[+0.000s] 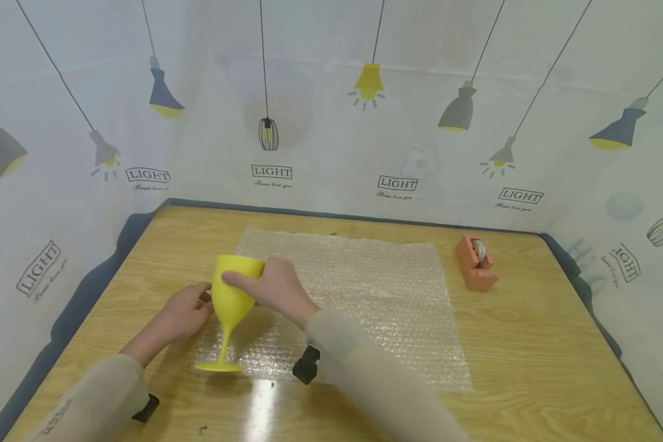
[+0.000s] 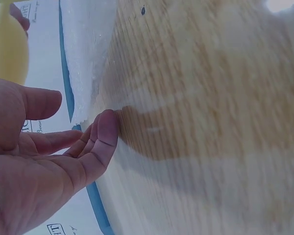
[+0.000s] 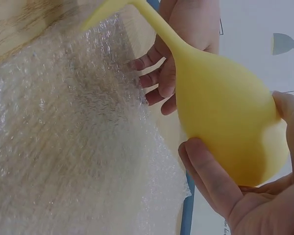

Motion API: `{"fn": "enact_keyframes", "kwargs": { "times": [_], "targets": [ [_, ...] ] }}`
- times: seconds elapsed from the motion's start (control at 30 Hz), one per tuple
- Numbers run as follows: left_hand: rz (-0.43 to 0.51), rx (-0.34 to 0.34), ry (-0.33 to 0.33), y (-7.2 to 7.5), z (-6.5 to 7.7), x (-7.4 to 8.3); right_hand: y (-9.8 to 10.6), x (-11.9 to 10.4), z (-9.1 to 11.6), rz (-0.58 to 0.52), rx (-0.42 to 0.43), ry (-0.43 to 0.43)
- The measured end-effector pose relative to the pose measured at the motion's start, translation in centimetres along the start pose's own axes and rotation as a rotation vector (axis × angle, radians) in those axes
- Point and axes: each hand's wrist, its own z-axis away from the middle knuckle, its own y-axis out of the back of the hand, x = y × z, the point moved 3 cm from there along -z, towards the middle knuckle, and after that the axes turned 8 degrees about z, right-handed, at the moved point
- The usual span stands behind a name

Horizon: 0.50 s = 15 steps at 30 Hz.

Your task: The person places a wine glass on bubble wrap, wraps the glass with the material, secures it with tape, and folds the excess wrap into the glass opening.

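A yellow goblet (image 1: pixel 234 288) stands roughly upright over the left part of a sheet of bubble wrap (image 1: pixel 376 301). My right hand (image 1: pixel 279 285) grips its bowl near the rim, thumb on one side and fingers on the other, as the right wrist view shows. To the left of the goblet, my left hand (image 1: pixel 185 310) is low over the table, palm turned up and fingers loosely bent, holding nothing. In the left wrist view its fingertips (image 2: pixel 108 125) are close to the tabletop beside the wrap's edge. Whether the goblet's foot touches the wrap I cannot tell.
An orange tape dispenser (image 1: pixel 477 264) with a roll of tape stands at the right, beyond the wrap. The wooden table (image 1: pixel 541 344) is bordered by a wall sheet (image 1: pixel 331 123) printed with lamps.
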Motion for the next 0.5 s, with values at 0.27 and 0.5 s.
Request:
{"fn": "enact_keyframes", "kwargs": {
  "times": [0.27, 0.5],
  "targets": [
    [-0.004, 0.011, 0.005, 0.0, 0.0, -0.3, -1.0, 0.0, -0.5, 0.015, -0.023, -0.028],
    [0.017, 0.01, 0.016, 0.1, 0.0, -0.3, -1.0, -0.2, -1.1, 0.058, -0.019, -0.021]
  ]
}}
